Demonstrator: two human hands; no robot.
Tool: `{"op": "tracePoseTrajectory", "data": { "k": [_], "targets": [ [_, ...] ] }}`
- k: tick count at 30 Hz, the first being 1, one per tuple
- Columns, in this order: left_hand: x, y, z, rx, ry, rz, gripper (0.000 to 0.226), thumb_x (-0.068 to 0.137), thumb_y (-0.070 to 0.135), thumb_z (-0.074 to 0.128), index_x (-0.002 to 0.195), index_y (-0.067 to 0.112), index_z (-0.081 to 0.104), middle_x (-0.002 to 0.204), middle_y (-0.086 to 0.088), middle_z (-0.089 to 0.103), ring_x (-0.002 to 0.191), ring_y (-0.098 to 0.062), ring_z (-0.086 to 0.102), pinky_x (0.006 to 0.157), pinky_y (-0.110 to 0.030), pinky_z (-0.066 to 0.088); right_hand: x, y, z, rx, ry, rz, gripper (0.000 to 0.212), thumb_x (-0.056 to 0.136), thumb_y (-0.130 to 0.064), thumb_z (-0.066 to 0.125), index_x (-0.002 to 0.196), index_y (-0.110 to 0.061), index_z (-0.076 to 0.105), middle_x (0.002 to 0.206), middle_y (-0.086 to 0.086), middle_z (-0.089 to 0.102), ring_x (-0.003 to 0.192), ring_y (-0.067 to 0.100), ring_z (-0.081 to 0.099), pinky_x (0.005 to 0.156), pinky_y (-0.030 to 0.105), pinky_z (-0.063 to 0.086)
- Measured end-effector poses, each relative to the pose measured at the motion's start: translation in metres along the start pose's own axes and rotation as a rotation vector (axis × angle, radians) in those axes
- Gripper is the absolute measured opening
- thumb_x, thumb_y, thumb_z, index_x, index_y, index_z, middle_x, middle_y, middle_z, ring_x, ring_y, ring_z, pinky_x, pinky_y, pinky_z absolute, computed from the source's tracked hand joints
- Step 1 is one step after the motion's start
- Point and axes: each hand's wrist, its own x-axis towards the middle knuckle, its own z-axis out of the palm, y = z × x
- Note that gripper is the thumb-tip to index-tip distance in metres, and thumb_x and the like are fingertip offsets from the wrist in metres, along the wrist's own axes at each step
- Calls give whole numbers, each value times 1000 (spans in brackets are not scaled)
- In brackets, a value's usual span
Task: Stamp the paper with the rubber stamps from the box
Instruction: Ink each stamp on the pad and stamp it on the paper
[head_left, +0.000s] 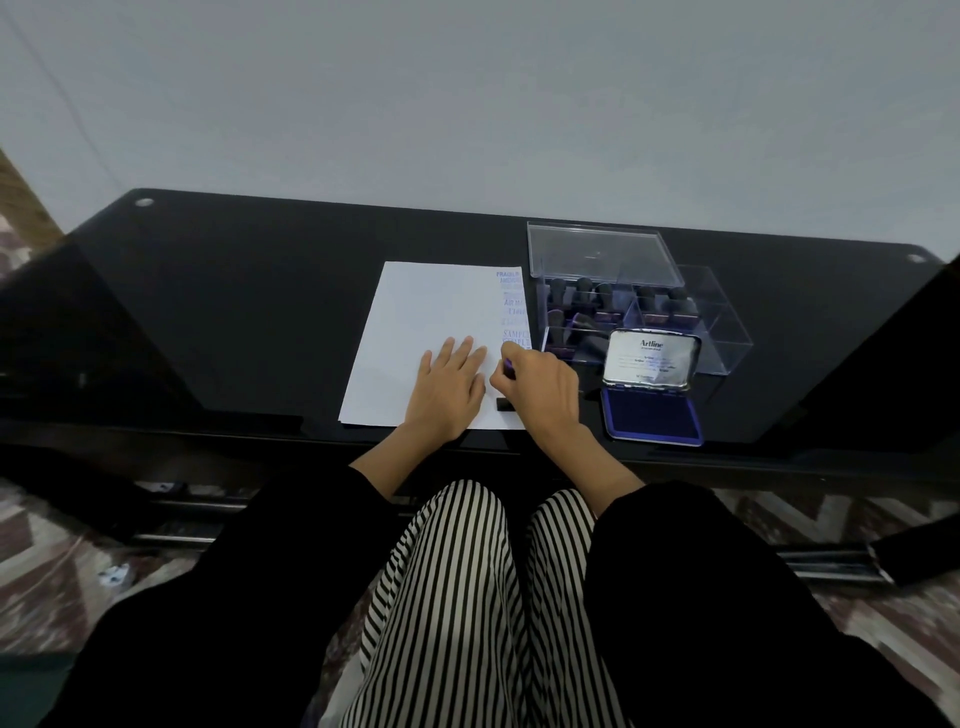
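- While it bears everything else, the black bench (260, 312) itself plays no part in the stamping.
- The paper (426, 322) lies flat at the bench's near edge. Most of the sheet is blank, so by my judgement much of the work is left.
- The clear box (727, 332) stands just right of the paper's far corner with its lid raised. Several rubber stamps (584, 296) are inside, apparently waiting their turn.
- The ink pad (652, 415) sits open to the right of the paper's near corner, its tin lid tilted up.
- The left hand (449, 387) rests on the paper's lower middle, fingers straight and spread, pinning the sheet.
- The right hand (540, 387) is at the paper's right edge, fingers curled round a stamp (508, 368) and bearing down. I cannot tell whether its face touches the sheet.
- A column of blue impressions (514, 306) runs down the paper's right margin, ending just above that stamp. Several marks are done, and this looks like the next one.
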Motion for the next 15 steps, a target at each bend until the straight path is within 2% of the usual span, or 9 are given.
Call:
{"op": "tracePoseTrajectory", "data": {
  "k": [6, 8, 15],
  "targets": [
    [1, 0, 0, 4, 2, 0, 47, 102, 27, 24, 148, 17, 22, 158, -4, 14, 147, -24, 6, 119, -42, 4, 9, 1, -1, 17, -73, 5, 15, 91, -22, 46, 77, -14, 46, 65, 5, 51, 61, 23, 45, 54, 27, 32],
    [0, 0, 0, 3, 2, -2, 47, 102, 27, 24, 148, 17, 22, 158, -4, 14, 147, -23, 6, 119, -42, 4, 11, 1, -1, 25, -91, 9, 16, 91, -22, 47, 78, -12, 50, 66, 6, 52, 61, 23, 46, 54, 27, 34],
    [-1, 0, 0, -6, 8, 1, 47, 101, 26, 24, 147, 17, 22, 158, -3, 15, 147, -23, 6, 119, -42, 4, 15, 2, 0, 57, -133, 29, 16, 89, -21, 48, 75, -13, 45, 65, 7, 52, 61, 24, 47, 55, 28, 36]
  ]
}}
